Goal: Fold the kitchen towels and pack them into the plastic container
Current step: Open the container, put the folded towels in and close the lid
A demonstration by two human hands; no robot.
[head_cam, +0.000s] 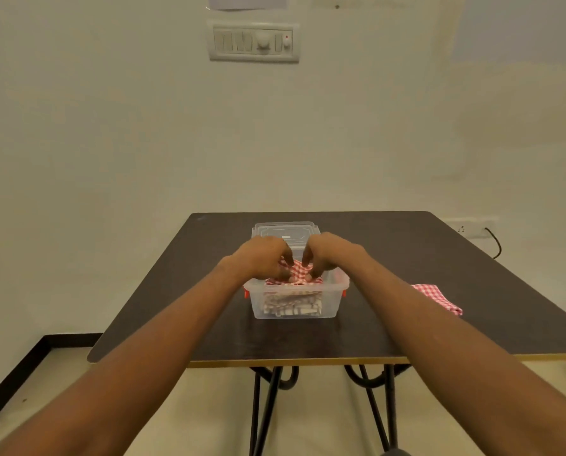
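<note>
A clear plastic container [332,299] with red side latches stands in the middle of the dark table. A folded brown-and-white checked towel [291,306] lies at its bottom. A folded red-and-white checked towel [297,269] sits on top, at the rim. My left hand [263,256] and my right hand [329,255] are both over the container with fingertips pressed on the red towel. Another red checked towel [439,297] lies on the table to the right, partly hidden by my right forearm.
The container's clear lid [286,230] lies flat just behind it. The dark table [406,251] stands against a pale wall, its near edge close to me. A wall socket with a black cable [494,240] is at the far right.
</note>
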